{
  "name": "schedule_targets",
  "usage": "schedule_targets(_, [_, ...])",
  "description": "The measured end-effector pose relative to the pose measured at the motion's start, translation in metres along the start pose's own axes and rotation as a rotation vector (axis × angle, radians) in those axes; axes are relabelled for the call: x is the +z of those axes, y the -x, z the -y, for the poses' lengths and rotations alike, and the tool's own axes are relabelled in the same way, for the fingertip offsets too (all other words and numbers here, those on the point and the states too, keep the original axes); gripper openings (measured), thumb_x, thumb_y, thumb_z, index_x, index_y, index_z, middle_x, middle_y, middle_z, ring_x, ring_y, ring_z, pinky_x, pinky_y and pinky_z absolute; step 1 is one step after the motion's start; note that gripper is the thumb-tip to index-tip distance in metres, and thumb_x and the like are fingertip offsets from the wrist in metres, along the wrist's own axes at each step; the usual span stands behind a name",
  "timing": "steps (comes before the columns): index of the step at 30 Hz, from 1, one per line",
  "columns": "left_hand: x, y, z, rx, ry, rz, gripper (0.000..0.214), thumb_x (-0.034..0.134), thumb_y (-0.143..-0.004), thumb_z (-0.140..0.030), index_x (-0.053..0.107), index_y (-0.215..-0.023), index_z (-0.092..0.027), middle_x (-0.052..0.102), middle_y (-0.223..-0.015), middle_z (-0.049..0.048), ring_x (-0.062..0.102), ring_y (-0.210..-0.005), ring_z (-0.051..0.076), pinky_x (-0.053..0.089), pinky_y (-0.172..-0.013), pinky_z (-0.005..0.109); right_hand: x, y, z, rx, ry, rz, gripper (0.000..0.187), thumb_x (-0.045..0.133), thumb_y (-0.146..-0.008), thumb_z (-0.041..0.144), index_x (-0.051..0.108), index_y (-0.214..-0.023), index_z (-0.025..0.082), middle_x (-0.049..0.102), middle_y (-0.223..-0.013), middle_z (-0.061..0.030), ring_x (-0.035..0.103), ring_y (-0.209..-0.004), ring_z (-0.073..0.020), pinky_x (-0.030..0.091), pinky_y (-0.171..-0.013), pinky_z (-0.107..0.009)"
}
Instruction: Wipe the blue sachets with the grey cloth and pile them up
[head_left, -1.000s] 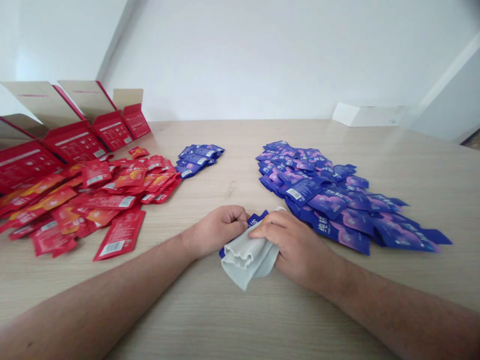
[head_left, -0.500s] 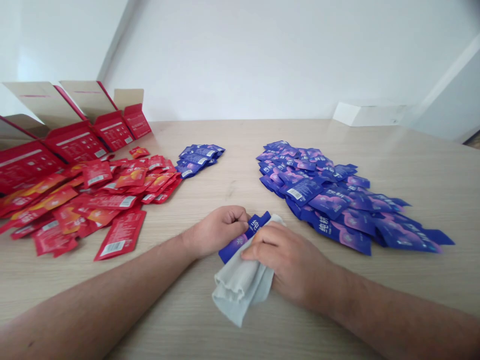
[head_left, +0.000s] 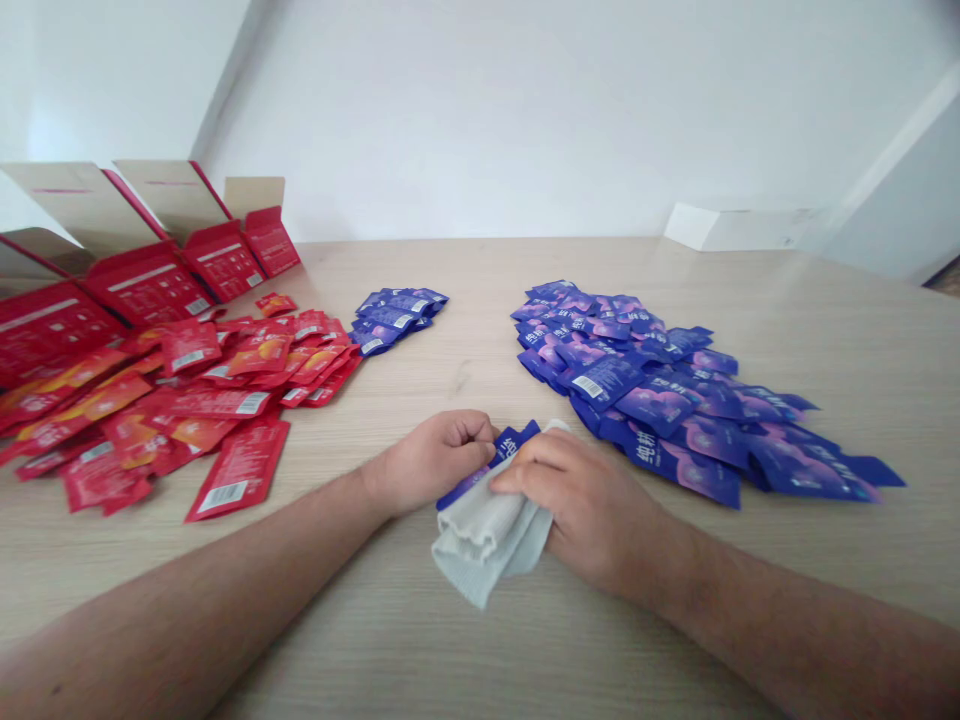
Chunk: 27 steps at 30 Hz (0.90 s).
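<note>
My left hand (head_left: 430,462) pinches the end of a blue packet (head_left: 512,445), and my right hand (head_left: 583,505) presses a grey cloth (head_left: 487,540) onto it. The cloth has just slid up the packet, just beside the big blue pile (head_left: 637,385).

**A:** How bright do we find it?

**B:** Bright and evenly lit. Our strongest glow sits on the white wall (head_left: 67,110) at 10 o'clock.

**A:** Any glare?

**B:** A pale sheen on the far desk (head_left: 787,290) at 2 o'clock, and small glints on the blue foil sachets (head_left: 600,380).

**A:** Shadows?

**B:** Only faint, soft ones beneath the left hand (head_left: 431,462) and right hand (head_left: 577,490).

**A:** Sharpness?

**B:** We see slight blur on the fingers (head_left: 525,475) and pale cloth (head_left: 484,545). Wide-lens distortion tilts the wall corner (head_left: 225,100) at 11 o'clock and stretches the left forearm (head_left: 187,570) at 8 o'clock.
</note>
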<state>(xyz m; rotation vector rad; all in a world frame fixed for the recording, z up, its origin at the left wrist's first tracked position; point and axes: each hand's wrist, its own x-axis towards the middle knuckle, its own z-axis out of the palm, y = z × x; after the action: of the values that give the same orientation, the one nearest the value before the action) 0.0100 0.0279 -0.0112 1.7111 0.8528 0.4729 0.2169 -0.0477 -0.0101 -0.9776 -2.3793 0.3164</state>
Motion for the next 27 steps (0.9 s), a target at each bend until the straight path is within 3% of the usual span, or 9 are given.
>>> schedule_targets(3, [0.0007,0.0002,0.0017,-0.022,0.02,0.016,0.018,0.056,-0.087,-0.031,0.052,-0.076,-0.017,0.046,-0.064,-0.0056,0.04,-0.056,0.008,0.031,-0.05,0.021,-0.0008,-0.0002,-0.0043,0.057,0.011,-0.064,0.023,0.063,-0.09,0.013,0.067,-0.112,0.019,0.065,-0.105,-0.0074,0.057,-0.1,-0.0234,0.045,-0.091,-0.039])
schedule_targets(9, [-0.0009,-0.0006,0.0019,0.008,-0.019,-0.005,0.014,0.056,-0.085,-0.026,0.052,-0.076,-0.016,0.049,-0.066,-0.0049,0.043,-0.06,0.009,0.034,-0.054,0.021,0.0003,0.0006,0.0037,-0.043,-0.024,0.072,0.024,0.065,-0.088,0.015,0.068,-0.111,0.023,0.065,-0.1,-0.0048,0.056,-0.094,-0.0216,0.046,-0.085,-0.036])
schedule_targets(14, [0.0003,0.0005,0.0005,-0.015,-0.004,0.005,0.016,0.055,-0.086,-0.029,0.052,-0.076,-0.017,0.046,-0.064,-0.0056,0.04,-0.057,0.009,0.033,-0.051,0.022,-0.0003,0.0002,-0.0008,0.057,0.01,-0.043,0.022,0.062,-0.091,0.014,0.067,-0.112,0.019,0.064,-0.105,-0.0067,0.055,-0.1,-0.0231,0.044,-0.091,-0.039])
schedule_targets(20, [-0.0007,-0.0003,0.0002,0.019,-0.03,0.001,0.014,0.056,-0.085,-0.026,0.053,-0.076,-0.016,0.05,-0.068,-0.0045,0.044,-0.061,0.009,0.036,-0.057,0.022,0.0023,0.0004,0.0052,-0.04,-0.03,0.092,0.023,0.064,-0.089,0.016,0.068,-0.111,0.023,0.065,-0.1,-0.0042,0.056,-0.094,-0.0211,0.046,-0.085,-0.036])
schedule_targets(25, [0.0002,-0.0002,0.0017,-0.009,-0.006,0.003,0.016,0.055,-0.086,-0.029,0.052,-0.077,-0.017,0.046,-0.065,-0.0057,0.04,-0.057,0.009,0.032,-0.052,0.022,-0.0002,-0.0002,-0.0031,0.055,0.01,-0.057,0.024,0.062,-0.089,0.012,0.067,-0.112,0.02,0.064,-0.104,-0.0069,0.056,-0.099,-0.0227,0.045,-0.091,-0.039])
schedule_targets(27, [0.0,0.0003,0.0021,0.001,-0.02,0.005,0.015,0.055,-0.086,-0.027,0.053,-0.077,-0.017,0.047,-0.066,-0.0053,0.041,-0.058,0.009,0.033,-0.053,0.022,0.0004,0.0004,-0.0017,0.032,-0.001,-0.034,0.024,0.063,-0.089,0.013,0.068,-0.111,0.02,0.064,-0.103,-0.0066,0.056,-0.098,-0.0225,0.046,-0.089,-0.038])
